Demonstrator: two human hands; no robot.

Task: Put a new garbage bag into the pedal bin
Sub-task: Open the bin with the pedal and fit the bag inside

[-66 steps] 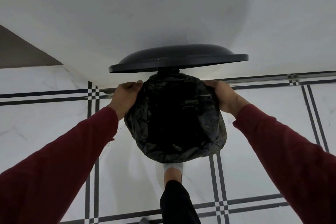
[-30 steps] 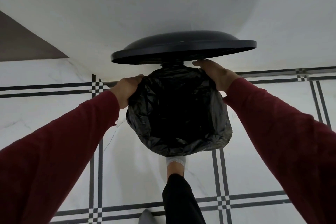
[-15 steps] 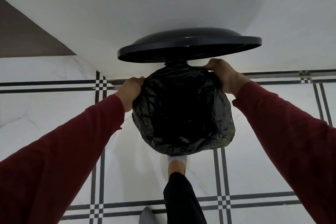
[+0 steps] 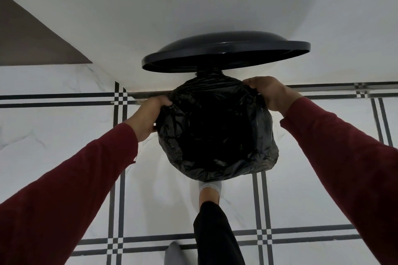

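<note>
Head view | garbage bag (image 4: 217, 131) lines pedal bin, edge folded over its rim | left hand (image 4: 148, 117), right hand (image 4: 270, 92) with fingers clamped on bag edge at opposite sides, likely seating it | foot (image 4: 210, 193) below bin presumably holds lid (image 4: 224, 54) up.

White wall (image 4: 193, 2); white marble floor (image 4: 53, 127), black grid lines.

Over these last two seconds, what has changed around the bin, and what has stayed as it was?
The right hand slid along the black garbage bag from the rim's side to its far edge. The left hand still grips the other side; the lid stays open, the foot below.
</note>
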